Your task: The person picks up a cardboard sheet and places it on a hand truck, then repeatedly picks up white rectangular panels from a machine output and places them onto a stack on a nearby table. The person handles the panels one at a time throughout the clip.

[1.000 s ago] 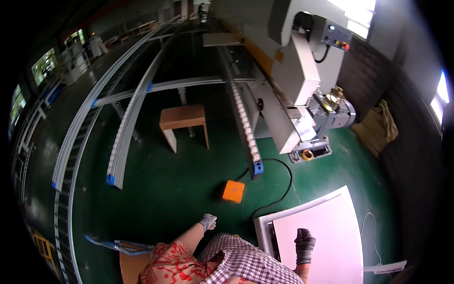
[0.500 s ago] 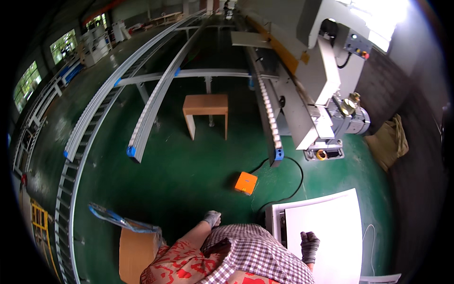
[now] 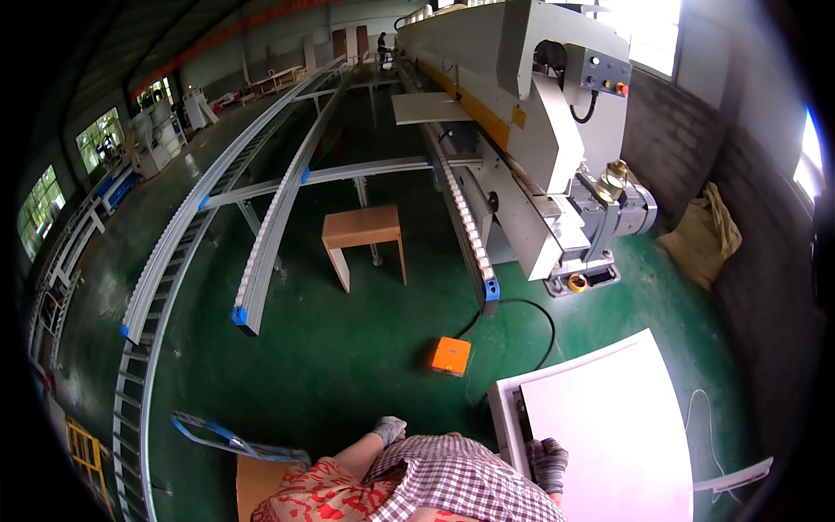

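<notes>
My left hand [image 3: 390, 430], in a grey knit glove, hangs just in front of my checked apron [image 3: 452, 470]. Its fingers look curled in, with nothing showing in them. On the right, my right hand [image 3: 548, 464], also gloved, is by the left edge of a large white panel [image 3: 609, 426]. Those fingers are bent into a loose fist, and I see nothing held. Whether that hand touches the panel is unclear. Ahead on the green floor lies an orange box [image 3: 451, 356] with a black cable.
A small brown table [image 3: 361, 226] stands between long roller rails [image 3: 283, 209]. A big grey machine [image 3: 557, 157] with a motor [image 3: 639, 209] fills the right. Blue-handled metal frame [image 3: 235, 442] and a cardboard box [image 3: 259, 483] sit at lower left. A sack [image 3: 703, 235] leans against the wall.
The view has tilted upward and shifted slightly. My right hand has moved left across the white panel to its left edge. My left hand stays near the apron.
</notes>
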Demonstrator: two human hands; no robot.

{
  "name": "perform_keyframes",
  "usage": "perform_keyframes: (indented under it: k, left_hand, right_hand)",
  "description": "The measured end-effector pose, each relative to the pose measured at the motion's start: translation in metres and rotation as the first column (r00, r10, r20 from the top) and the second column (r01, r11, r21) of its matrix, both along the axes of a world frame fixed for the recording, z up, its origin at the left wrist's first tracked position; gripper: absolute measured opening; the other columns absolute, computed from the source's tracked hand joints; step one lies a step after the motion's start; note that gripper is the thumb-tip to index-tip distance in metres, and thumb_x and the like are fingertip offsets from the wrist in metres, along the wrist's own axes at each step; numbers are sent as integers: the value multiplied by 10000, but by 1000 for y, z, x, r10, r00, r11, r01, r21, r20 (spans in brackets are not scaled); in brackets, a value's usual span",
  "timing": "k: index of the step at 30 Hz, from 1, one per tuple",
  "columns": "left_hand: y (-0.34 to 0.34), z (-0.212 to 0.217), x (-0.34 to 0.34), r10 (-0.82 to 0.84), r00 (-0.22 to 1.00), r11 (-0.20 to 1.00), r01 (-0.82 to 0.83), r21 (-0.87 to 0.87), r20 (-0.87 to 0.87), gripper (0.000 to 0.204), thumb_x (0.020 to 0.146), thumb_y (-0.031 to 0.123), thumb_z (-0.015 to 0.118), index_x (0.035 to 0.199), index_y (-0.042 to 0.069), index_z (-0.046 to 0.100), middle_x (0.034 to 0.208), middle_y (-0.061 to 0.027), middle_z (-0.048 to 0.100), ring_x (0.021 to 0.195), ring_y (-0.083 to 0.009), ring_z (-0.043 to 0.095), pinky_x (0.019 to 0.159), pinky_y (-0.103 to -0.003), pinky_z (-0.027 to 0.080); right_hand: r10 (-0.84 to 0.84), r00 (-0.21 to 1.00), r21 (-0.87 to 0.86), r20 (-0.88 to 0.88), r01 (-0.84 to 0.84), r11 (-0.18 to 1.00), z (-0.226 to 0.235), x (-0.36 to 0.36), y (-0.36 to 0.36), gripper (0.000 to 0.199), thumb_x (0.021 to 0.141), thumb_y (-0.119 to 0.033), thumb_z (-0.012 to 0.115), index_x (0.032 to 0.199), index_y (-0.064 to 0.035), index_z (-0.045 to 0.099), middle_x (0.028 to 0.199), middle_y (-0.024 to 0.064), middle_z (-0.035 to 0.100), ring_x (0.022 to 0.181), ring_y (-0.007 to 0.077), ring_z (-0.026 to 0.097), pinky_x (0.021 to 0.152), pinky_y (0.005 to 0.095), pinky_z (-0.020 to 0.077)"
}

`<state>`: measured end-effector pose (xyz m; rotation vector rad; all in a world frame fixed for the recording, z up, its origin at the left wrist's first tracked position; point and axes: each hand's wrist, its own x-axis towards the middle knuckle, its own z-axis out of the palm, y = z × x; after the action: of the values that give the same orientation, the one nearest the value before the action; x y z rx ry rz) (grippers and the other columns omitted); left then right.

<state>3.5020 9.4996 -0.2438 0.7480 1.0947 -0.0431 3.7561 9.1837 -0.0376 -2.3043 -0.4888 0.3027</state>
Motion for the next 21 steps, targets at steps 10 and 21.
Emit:
perform_keyframes:
  k: [10, 21]
  left_hand:
    - [-13, 84, 9, 54, 971, 983, -11, 183, -231, 186, 827, 139, 525, 649, 133, 474, 535, 4, 448, 414, -135, 445, 375, -291, 371]
    - [5, 17, -43, 275, 956, 945, -287, 154, 98, 135, 840, 129, 488, 705, 123, 485, 515, 0, 412, 391, -150, 412, 352, -301, 315]
  right_hand:
    - [80, 990, 336, -117, -36, 941, -28, -6, 3, 94, 782, -56, 606, 875, -41, 601, 645, 49, 596, 590, 116, 554, 576, 268, 464]
    - [156, 934, 349, -321, -37, 936, -2, -12, 30, 159, 817, -62, 595, 970, -17, 596, 850, 60, 643, 785, 120, 587, 723, 254, 467]
